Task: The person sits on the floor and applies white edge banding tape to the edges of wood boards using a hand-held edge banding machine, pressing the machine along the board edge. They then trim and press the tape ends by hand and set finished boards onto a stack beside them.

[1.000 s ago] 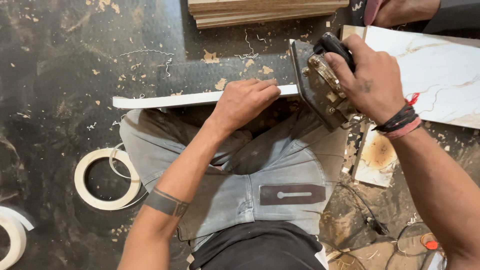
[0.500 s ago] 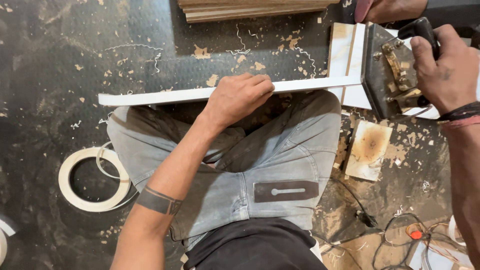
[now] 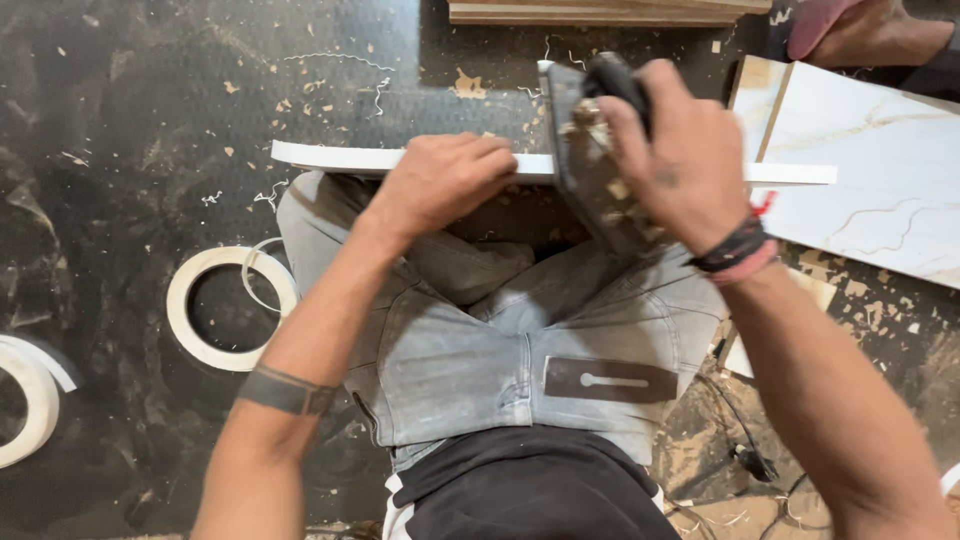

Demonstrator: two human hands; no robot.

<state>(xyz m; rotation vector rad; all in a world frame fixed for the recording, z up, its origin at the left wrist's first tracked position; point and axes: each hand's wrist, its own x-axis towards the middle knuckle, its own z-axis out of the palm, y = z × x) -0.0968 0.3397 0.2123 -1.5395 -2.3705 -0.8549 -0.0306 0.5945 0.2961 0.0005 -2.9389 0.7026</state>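
Observation:
A long white strip (image 3: pixel 330 158) lies across my knees, level and running left to right. My left hand (image 3: pixel 440 180) presses down on its middle, fingers curled over the top edge. Just right of it, my right hand (image 3: pixel 680 150) grips a hand power tool (image 3: pixel 590 170) with a black handle and a grey metal base plate. The tool sits on the strip, right beside my left hand's fingertips. The strip's right end (image 3: pixel 800 175) sticks out past my right wrist.
A roll of white edge tape (image 3: pixel 185 310) lies on the dark floor at left, another (image 3: pixel 30 400) at the far left edge. A white marbled board (image 3: pixel 880 170) lies at right. Stacked wood boards (image 3: pixel 600 12) and another person's hand (image 3: pixel 860 30) are at the top. Shavings litter the floor.
My right hand has brought the tool leftward along the strip, from its right end to beside my left hand. My left hand has kept its hold.

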